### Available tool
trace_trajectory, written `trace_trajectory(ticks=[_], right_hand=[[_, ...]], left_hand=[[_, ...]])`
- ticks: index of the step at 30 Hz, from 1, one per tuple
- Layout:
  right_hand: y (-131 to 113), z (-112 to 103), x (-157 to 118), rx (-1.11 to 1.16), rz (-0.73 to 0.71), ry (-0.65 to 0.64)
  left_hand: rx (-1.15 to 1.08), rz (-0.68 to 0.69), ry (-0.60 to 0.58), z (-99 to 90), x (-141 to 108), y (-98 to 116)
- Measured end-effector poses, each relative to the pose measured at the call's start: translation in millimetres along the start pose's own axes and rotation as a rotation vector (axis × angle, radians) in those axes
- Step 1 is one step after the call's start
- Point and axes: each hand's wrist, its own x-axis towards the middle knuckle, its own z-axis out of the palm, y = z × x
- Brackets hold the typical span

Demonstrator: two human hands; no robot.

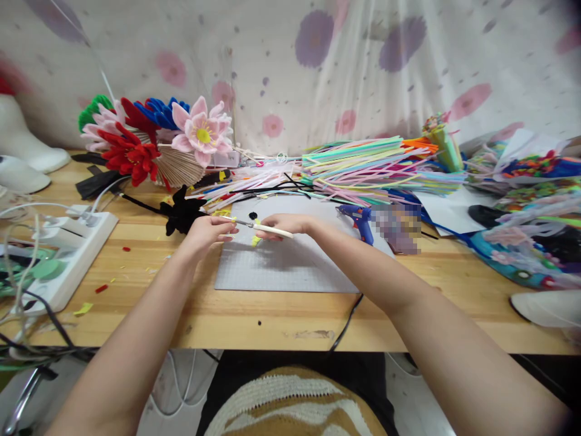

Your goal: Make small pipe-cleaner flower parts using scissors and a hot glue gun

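Over the grey cutting mat, my right hand grips a pair of scissors by their pale handles, blades pointing left. The blade tips reach the fingertips of my left hand. A small yellow piece shows there, pinched in my left fingers; its exact shape is too small to tell. Just behind my left hand lies a black fuzzy flower with a long black stem. A yellow scrap is under my right hand, and a small black disc lies on the mat.
A blue glue gun rests on the mat's right side. Bundles of coloured pipe cleaners lie behind. Fuzzy flowers stand at back left. A white power strip with cables sits left; plastic-bagged materials are at right.
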Motion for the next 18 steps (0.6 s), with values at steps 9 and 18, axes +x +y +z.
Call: trace_trajectory(ticks=[9, 18], right_hand=[[0.1, 1.6, 6.9, -0.049, -0.016, -0.004], [-1.4, 1.9, 12.1, -0.143, 0.034, 0.039]], left_hand=[[0.004, 0.012, 0.02, -4.5, 0.6, -1.8], [0.035, -0.02, 0.058, -5.5, 1.0, -2.1]])
